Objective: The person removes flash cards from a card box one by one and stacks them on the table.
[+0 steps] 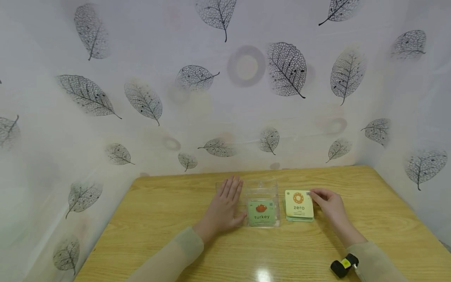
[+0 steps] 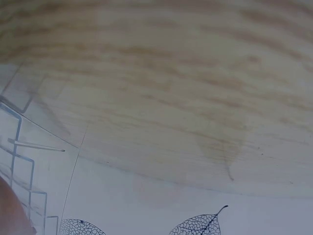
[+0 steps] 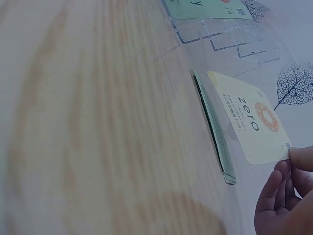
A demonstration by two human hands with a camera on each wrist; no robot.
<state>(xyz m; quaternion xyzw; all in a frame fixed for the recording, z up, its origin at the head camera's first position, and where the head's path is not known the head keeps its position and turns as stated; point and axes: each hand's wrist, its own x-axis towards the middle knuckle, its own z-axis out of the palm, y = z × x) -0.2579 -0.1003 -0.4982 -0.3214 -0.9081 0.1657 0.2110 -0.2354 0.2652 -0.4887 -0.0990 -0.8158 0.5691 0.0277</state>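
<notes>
My right hand (image 1: 329, 205) pinches the edge of a pale yellow flashcard (image 1: 298, 203) printed "zero" under an orange ring picture. In the right wrist view that card (image 3: 250, 120) is tilted up above a thin stack of green cards (image 3: 213, 128) on the table. To its left stands a clear plastic card box (image 1: 261, 192) with stepped compartments. A green "turkey" card (image 1: 261, 214) sits in its front part. My left hand (image 1: 225, 207), fingers straight, lies against the box's left side. Only a bit of that hand shows in the left wrist view, by the clear plastic wall.
The wooden table (image 1: 169, 219) reaches back to a white curtain (image 1: 225, 117) printed with dark leaves, which also hangs at both sides. A black device with a yellow label (image 1: 344, 265) is at the right wrist.
</notes>
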